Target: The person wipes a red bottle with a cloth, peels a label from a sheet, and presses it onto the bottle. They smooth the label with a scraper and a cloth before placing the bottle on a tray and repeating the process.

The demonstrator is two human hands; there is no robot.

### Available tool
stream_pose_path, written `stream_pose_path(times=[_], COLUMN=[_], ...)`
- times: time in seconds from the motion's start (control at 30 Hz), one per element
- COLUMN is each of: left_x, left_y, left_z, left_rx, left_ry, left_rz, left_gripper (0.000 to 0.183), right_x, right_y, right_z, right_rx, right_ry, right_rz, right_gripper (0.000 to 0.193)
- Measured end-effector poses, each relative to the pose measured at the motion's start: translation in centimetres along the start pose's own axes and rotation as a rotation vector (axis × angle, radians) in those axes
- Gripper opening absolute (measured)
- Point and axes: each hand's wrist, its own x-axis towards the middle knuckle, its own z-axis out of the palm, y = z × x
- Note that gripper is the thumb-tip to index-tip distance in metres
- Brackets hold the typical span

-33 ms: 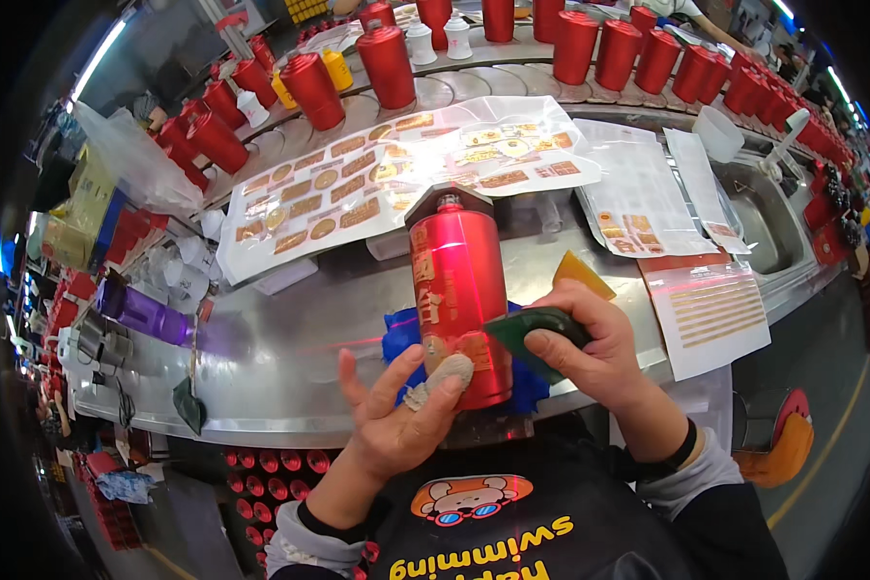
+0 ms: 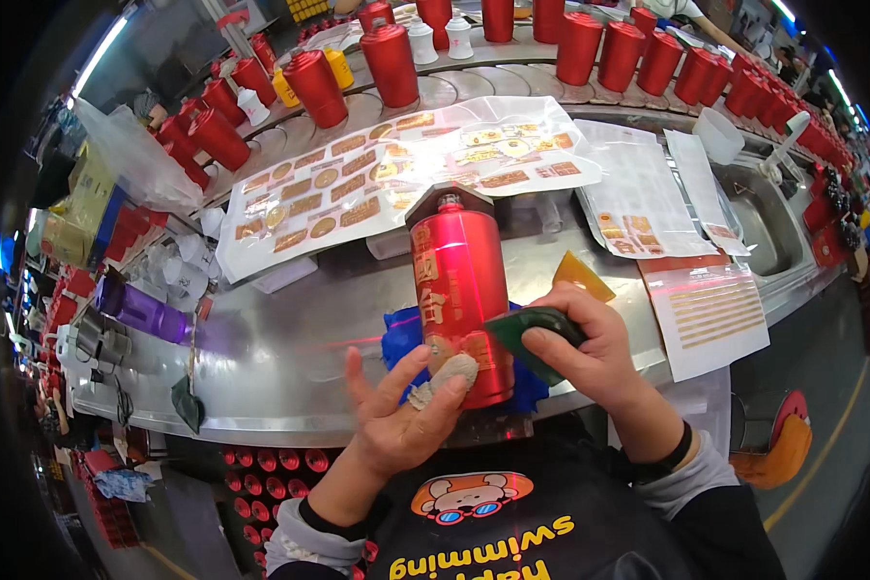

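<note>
A red metallic bottle (image 2: 466,261) with gold lettering lies on its side, its neck pointing away from me, over a blue cloth (image 2: 396,343). My left hand (image 2: 401,420) is at its near end with fingers spread. A pale cover wraps one of its fingers, which touches the bottle beside a gold decal (image 2: 478,350). In my right hand (image 2: 594,353) a dark green scraper (image 2: 536,338) is pinched between thumb and fingers. Its edge meets the bottle's right side near that decal. A dark holder (image 2: 420,201) surrounds the bottle's neck.
Beyond lies a decal sheet (image 2: 309,203); more sheets (image 2: 638,184) are at right beside a sink (image 2: 764,217). A yellow scraper (image 2: 582,275) is near my right hand. A purple bottle (image 2: 145,309) lies left. Red bottles (image 2: 387,68) stand on a conveyor (image 2: 454,89) behind.
The red bottle has turned slightly, showing more of its gold lettering. My left hand has shifted a little with it. Bottles on the conveyor have moved slightly right.
</note>
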Motion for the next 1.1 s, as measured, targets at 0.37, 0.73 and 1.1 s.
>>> stream_pose_path(times=[0.37,0.73,1.1], left_x=[-0.4,1.8,1.4], left_y=[0.4,-0.8,-0.7], left_z=[-0.7,-0.7,-1.6], left_rx=[-0.103,-0.015,-0.079], left_ry=[-0.072,-0.094,-0.136], left_rz=[-0.016,0.004,0.060], left_gripper=[0.037,0.037,0.036], right_x=[-1.5,-1.6,-1.9], right_y=[1.5,2.0,2.1], right_z=[1.5,1.7,2.0], right_rx=[0.172,0.203,0.275], right_ry=[0.120,0.121,0.139], right_rz=[0.272,0.305,0.310], right_gripper=[0.022,0.023,0.025])
